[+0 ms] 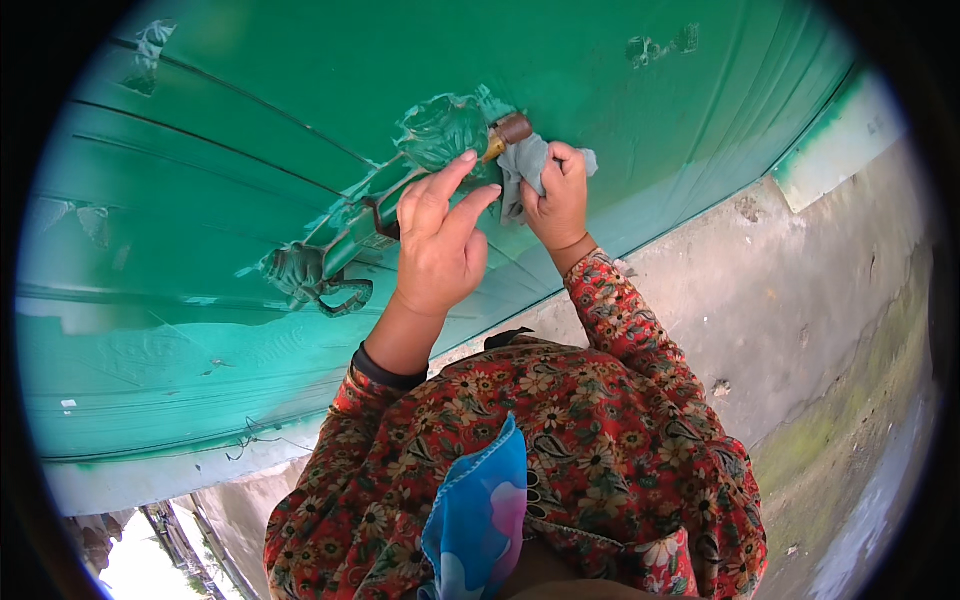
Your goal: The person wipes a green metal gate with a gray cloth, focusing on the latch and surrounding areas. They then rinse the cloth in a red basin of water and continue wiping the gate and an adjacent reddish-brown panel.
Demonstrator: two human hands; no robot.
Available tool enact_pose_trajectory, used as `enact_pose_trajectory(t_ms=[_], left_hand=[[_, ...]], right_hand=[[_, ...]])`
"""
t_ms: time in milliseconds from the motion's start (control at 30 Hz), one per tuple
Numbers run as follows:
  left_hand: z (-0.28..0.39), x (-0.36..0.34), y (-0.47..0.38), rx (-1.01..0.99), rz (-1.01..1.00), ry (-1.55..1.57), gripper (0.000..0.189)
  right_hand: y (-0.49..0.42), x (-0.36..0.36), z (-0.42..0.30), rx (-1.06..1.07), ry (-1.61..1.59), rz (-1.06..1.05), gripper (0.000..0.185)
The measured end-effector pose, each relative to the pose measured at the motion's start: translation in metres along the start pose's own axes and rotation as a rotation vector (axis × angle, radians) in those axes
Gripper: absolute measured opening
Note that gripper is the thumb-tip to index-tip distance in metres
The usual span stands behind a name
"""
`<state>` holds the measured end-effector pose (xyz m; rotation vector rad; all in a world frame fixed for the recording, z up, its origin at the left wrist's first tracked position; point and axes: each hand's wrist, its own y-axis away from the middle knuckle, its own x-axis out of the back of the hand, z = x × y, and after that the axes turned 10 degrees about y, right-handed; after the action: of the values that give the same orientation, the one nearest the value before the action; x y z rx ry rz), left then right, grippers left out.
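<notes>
My right hand (559,199) grips a crumpled grey cloth (529,163) against the green door (570,82). Just above the cloth, a short fitting with a brown end (514,128) and a brass-coloured part juts out beside a green-painted relief door boss (442,131). My left hand (442,240) is raised in front of the door with its fingers apart and nothing in them; its index fingertip is close to the boss and the brass-coloured part. Whether that fingertip touches them cannot be told.
A second door boss (294,271), left of my left hand, carries a ring (349,298). A door bolt (379,219) lies between the bosses, partly behind my hand. Torn scraps (154,41) cling to the door. Concrete ground (720,315) runs along its foot, with a thin wire (251,439) at lower left.
</notes>
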<state>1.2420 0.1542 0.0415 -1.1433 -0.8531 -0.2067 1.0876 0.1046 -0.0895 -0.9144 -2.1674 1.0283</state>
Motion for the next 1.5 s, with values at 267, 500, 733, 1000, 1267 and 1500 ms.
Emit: enact_pose_trajectory(t_ms=[267, 500, 733, 1000, 1267, 1500], left_hand=[[-0.004, 0.002, 0.001, -0.022, -0.029, 0.025, 0.043], [-0.007, 0.005, 0.004, -0.016, -0.044, 0.101, 0.043], [-0.005, 0.009, 0.007, -0.009, 0.015, 0.215, 0.044], [0.024, 0.034, 0.033, 0.062, -0.001, 0.212, 0.044], [0.022, 0.052, 0.046, 0.159, 0.212, 0.088, 0.045], [0.02, 0.084, 0.065, 0.28, 0.283, -0.111, 0.045]], right_hand=[[0.084, 0.012, 0.033, -0.332, 0.069, -0.317, 0.035], [-0.08, 0.069, -0.035, 0.061, -0.009, 0.048, 0.036], [-0.114, 0.072, -0.087, 0.251, 0.371, -0.246, 0.032], [-0.114, 0.077, -0.068, 0.235, 0.193, -0.308, 0.03], [-0.087, 0.087, -0.085, 0.001, -0.277, -0.193, 0.028], [-0.111, 0.05, -0.152, 0.523, -0.049, -0.281, 0.029]])
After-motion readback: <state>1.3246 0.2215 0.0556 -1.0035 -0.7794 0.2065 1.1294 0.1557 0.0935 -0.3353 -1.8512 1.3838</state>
